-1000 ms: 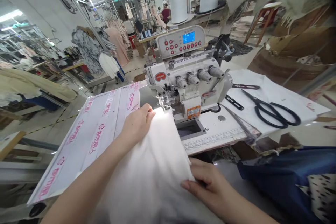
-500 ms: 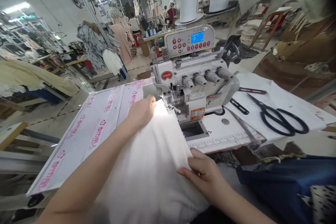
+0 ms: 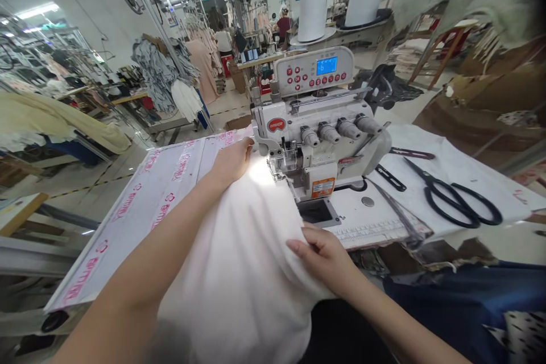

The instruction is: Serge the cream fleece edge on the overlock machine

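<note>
At an overlock sewing machine (image 3: 318,142) on a white worktop (image 3: 140,222), white fabric (image 3: 239,273) runs up to the presser foot (image 3: 279,166). The left hand (image 3: 232,162) lies open and flat on it — no real grip — while the right hand (image 3: 324,259) pinches the fabric's edge in a firm grip.

We see a white sewing table (image 3: 358,219) with a measuring scale (image 3: 367,233) along its front edge and an overlock machine (image 3: 319,142) standing on it. A white sheet (image 3: 426,165) lies to the right, under black-handled scissors (image 3: 426,182); a white board (image 3: 170,193) printed with pink lettering extends left.
</note>
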`<state>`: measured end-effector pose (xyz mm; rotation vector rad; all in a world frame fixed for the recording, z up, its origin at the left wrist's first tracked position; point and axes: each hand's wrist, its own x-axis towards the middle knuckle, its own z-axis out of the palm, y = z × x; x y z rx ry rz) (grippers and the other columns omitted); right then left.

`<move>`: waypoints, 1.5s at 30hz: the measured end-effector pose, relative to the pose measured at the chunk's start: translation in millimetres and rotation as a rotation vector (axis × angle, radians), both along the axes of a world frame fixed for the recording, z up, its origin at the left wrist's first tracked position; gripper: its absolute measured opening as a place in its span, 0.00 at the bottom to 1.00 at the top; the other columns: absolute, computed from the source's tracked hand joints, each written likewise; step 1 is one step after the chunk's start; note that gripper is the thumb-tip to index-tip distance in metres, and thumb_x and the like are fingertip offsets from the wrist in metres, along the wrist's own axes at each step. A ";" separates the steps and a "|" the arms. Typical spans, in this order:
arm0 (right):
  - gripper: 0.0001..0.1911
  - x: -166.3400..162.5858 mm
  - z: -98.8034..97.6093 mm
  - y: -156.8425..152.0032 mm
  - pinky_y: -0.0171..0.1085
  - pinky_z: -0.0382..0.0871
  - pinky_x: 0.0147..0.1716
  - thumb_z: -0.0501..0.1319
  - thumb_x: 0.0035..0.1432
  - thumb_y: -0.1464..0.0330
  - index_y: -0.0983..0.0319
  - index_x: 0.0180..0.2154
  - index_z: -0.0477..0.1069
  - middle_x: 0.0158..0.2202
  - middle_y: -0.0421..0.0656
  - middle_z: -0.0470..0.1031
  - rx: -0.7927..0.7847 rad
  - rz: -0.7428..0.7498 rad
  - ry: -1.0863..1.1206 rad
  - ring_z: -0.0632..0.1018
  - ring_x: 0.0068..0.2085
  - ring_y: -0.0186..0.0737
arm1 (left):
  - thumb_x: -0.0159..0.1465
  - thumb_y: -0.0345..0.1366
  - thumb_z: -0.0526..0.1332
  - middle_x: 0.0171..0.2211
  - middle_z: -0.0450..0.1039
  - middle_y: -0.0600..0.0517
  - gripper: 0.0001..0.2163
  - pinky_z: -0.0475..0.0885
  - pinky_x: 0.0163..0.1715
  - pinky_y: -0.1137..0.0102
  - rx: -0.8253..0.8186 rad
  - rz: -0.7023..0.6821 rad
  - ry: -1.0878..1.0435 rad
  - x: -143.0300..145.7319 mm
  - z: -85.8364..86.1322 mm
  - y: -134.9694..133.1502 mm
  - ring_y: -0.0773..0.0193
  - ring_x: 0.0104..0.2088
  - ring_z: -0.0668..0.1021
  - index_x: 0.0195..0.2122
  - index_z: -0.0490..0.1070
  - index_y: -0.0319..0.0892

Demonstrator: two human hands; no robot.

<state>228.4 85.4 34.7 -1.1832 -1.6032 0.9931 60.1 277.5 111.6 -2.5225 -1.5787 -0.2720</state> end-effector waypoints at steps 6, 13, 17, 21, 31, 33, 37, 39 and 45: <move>0.18 -0.2 6.2 9.7 0.32 0.57 0.26 0.55 0.54 0.56 0.63 0.21 0.62 0.23 0.38 0.60 -0.173 0.028 0.207 0.62 0.27 0.32 | 0.64 0.36 0.42 0.37 0.73 0.44 0.16 0.63 0.31 0.66 0.068 -0.044 -0.016 -2.8 0.9 21.1 0.52 0.38 0.74 0.49 0.61 0.42; 0.20 -4.3 9.1 26.1 0.30 0.55 0.20 0.59 0.48 0.53 0.64 0.24 0.68 0.20 0.37 0.62 -0.312 0.015 0.358 0.60 0.22 0.29 | 0.63 0.34 0.45 0.36 0.73 0.44 0.16 0.64 0.35 0.67 0.088 0.007 -0.030 1.8 5.9 40.4 0.53 0.38 0.74 0.51 0.60 0.40; 0.18 -8.2 11.2 32.7 0.30 0.59 0.22 0.60 0.47 0.55 0.64 0.27 0.70 0.24 0.38 0.66 -0.277 0.020 0.379 0.64 0.24 0.31 | 0.64 0.35 0.43 0.41 0.72 0.44 0.16 0.64 0.40 0.66 0.120 0.055 -0.107 2.4 8.6 50.8 0.55 0.42 0.73 0.51 0.61 0.42; 0.14 -3.1 2.3 19.8 0.32 0.63 0.29 0.62 0.48 0.58 0.64 0.30 0.71 0.28 0.39 0.70 -0.280 0.114 0.377 0.68 0.29 0.34 | 0.63 0.43 0.46 0.52 0.63 0.41 0.22 0.64 0.47 0.66 0.058 0.129 -0.396 -26.6 -3.0 19.7 0.58 0.49 0.69 0.56 0.52 0.39; 0.12 -9.3 11.0 -36.5 0.31 0.63 0.30 0.65 0.45 0.63 0.64 0.31 0.74 0.26 0.38 0.71 -0.497 0.495 0.547 0.69 0.28 0.31 | 0.59 0.47 0.52 0.45 0.70 0.58 0.14 0.66 0.45 0.65 -0.648 -0.013 -0.334 -142.0 -10.3 -142.5 0.57 0.44 0.72 0.44 0.67 0.53; 0.15 -24.8 10.1 -42.8 0.31 0.63 0.31 0.66 0.43 0.61 0.64 0.33 0.74 0.28 0.38 0.71 -0.524 0.526 0.612 0.70 0.29 0.32 | 0.57 0.48 0.54 0.39 0.72 0.53 0.14 0.66 0.41 0.65 -0.409 0.077 -0.193 -153.4 13.8 -110.2 0.55 0.41 0.73 0.39 0.69 0.47; 0.17 -48.9 -8.4 -52.8 0.34 0.65 0.37 0.63 0.47 0.60 0.63 0.38 0.73 0.34 0.41 0.73 -0.435 0.411 0.582 0.72 0.35 0.35 | 0.56 0.38 0.55 0.37 0.71 0.47 0.10 0.65 0.42 0.64 0.139 0.090 -0.172 -137.8 41.9 -76.4 0.56 0.39 0.72 0.38 0.68 0.41; 0.17 -50.8 -16.4 -56.7 0.36 0.65 0.40 0.62 0.50 0.61 0.63 0.40 0.72 0.38 0.43 0.74 -0.333 0.332 0.502 0.72 0.39 0.38 | 0.57 0.36 0.55 0.34 0.70 0.47 0.08 0.65 0.40 0.66 0.304 -0.018 -0.319 -109.5 34.4 -107.5 0.59 0.36 0.72 0.36 0.67 0.40; 0.12 -38.5 -15.9 -63.8 0.36 0.65 0.41 0.57 0.54 0.67 0.62 0.41 0.72 0.36 0.42 0.74 -0.083 0.202 0.193 0.72 0.38 0.40 | 0.56 0.35 0.59 0.18 0.66 0.57 0.04 0.63 0.21 0.75 -0.675 -0.488 -0.397 -48.8 -51.2 -263.9 0.71 0.19 0.68 0.27 0.67 0.41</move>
